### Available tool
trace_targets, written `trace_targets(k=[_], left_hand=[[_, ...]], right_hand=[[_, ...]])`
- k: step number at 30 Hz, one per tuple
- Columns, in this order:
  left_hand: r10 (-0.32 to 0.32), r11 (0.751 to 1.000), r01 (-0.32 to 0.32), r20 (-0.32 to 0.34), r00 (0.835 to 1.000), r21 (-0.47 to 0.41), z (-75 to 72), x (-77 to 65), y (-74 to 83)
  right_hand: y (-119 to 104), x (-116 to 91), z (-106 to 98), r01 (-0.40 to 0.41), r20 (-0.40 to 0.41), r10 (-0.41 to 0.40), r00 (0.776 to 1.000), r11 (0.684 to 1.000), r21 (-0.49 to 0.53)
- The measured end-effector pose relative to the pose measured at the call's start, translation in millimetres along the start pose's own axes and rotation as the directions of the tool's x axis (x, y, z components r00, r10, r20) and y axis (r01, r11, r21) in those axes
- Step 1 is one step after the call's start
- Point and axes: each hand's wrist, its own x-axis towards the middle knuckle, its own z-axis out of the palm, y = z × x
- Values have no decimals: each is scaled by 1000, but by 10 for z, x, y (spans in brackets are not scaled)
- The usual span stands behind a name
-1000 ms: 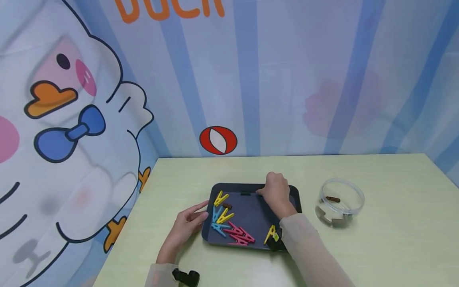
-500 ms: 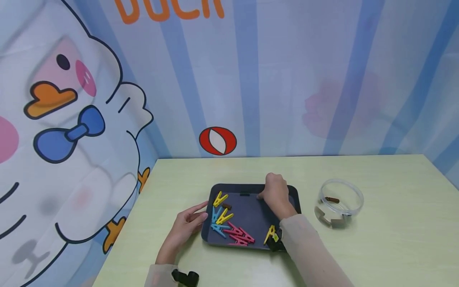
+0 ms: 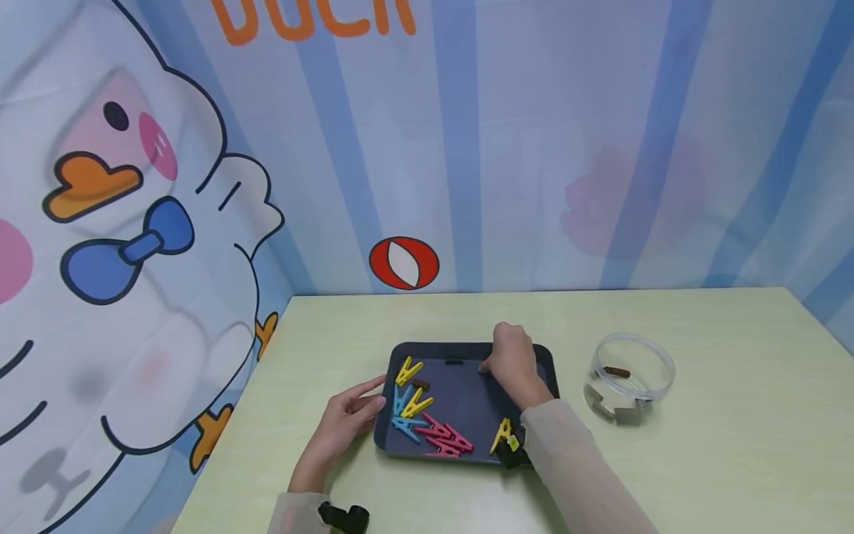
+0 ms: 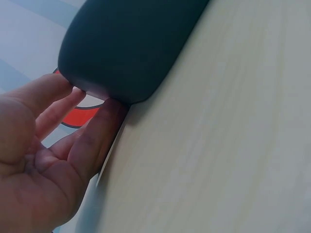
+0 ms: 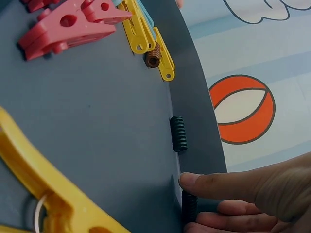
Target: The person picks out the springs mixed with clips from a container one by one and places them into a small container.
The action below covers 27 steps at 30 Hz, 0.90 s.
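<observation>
A dark spring (image 5: 190, 208) stretches between the thumb and fingers of my right hand (image 3: 514, 365), which pinches it by the far wall of the dark tray (image 3: 467, 400). Beside it lies another dark green spring (image 5: 178, 133), against the same wall. My left hand (image 3: 353, 411) touches the tray's left side with nearly straight fingers, as the left wrist view shows. Inside the tray, yellow clothespins (image 3: 416, 403), blue clothespins (image 3: 405, 424) and pink clothespins (image 3: 448, 436) lie on the left, with a copper-brown spring (image 3: 421, 385) among them. One yellow clothespin (image 3: 501, 434) lies near the right front.
To the right of the tray stands a clear round container (image 3: 634, 367) with a brown piece (image 3: 617, 371) at it. A grey curved piece (image 3: 614, 408) shows at its front. The printed curtain (image 3: 534, 148) rises behind the table's back edge.
</observation>
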Motion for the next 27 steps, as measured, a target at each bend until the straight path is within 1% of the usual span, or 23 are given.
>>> trace_targets(k=[3,8,16,21,27], left_hand=[[3,1000,-3,1,1000,1,1,0,-3],[8,1000,-8,-2,1000,9,5,-3,-4],[16,1000,-16,4,1000,11,-1,-18,-3],[14,1000,-14,9,1000,7,-4,-17,-3],[22,1000,-22,4,1000,20,3,-22,-10]], right_hand=[[3,-3,3,10,-3,-10,1000,1000,-2],[10,-1,7,21,15,-21,1000,1000,-10],[12,-5,14,89,56,-89,994,996,4],[17,-10,6,91,68,-93,993,996,21],[39,-12,-4,76,66,-81,995,994,77]])
